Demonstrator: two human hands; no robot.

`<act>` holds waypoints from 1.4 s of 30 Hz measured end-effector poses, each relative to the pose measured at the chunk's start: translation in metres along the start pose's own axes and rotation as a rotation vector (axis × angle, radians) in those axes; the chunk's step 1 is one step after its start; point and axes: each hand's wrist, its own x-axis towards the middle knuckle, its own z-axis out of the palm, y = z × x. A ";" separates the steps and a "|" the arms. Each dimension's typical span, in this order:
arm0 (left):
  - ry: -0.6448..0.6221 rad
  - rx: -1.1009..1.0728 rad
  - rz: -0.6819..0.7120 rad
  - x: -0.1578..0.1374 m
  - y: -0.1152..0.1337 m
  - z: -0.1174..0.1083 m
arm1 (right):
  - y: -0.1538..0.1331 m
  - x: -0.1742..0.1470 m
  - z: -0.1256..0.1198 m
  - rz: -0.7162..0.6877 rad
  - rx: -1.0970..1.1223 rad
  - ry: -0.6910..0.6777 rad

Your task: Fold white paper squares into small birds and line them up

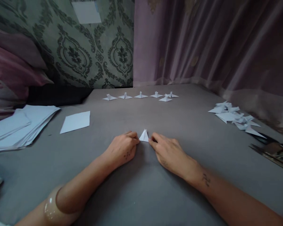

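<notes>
A small white folded paper [144, 136], triangular with narrow points at its top, stands on the grey surface between my two hands. At its left corner, my left hand [124, 146] is closed, thumb and fingertips pinching the edge. My right hand [171, 153] holds the opposite corner in the same kind of pinch, its fingers curled. Beyond them, folded paper cranes [141, 95] with spread wings stand in a row of several, one [165, 98] set slightly nearer than the rest.
To the left lie a stack of white paper sheets [35, 121] and a single square sheet [75, 121]. A pile of folded white paper pieces [228, 116] is at the right, near dark flat objects [273, 150]. Curtains [179, 40] hang behind the surface.
</notes>
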 end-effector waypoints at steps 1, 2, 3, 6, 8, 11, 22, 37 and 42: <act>0.045 -0.075 -0.007 0.001 -0.003 0.001 | 0.002 0.001 0.000 0.017 0.032 0.003; 0.084 -0.164 -0.026 0.002 -0.006 0.002 | 0.005 0.002 0.001 0.042 0.078 0.012; 0.116 -0.257 -0.068 0.003 -0.010 0.002 | 0.008 0.004 0.003 0.076 0.137 0.027; 0.157 -0.497 -0.358 0.008 -0.019 0.003 | 0.020 0.014 0.009 0.228 0.377 0.120; 0.172 -0.609 -0.500 0.011 -0.023 0.003 | 0.025 0.020 0.013 0.351 0.508 0.176; 0.191 -0.637 -0.442 0.012 -0.024 0.005 | 0.023 0.025 0.017 0.365 0.596 0.236; 0.170 -0.574 -0.157 0.009 -0.019 0.013 | 0.007 0.025 0.025 0.351 0.522 0.204; 0.300 -0.281 -0.047 0.017 -0.024 0.023 | 0.004 0.040 0.026 0.180 0.468 0.327; 0.254 -0.272 -0.040 0.022 -0.030 0.024 | 0.009 0.045 0.029 0.185 0.527 0.238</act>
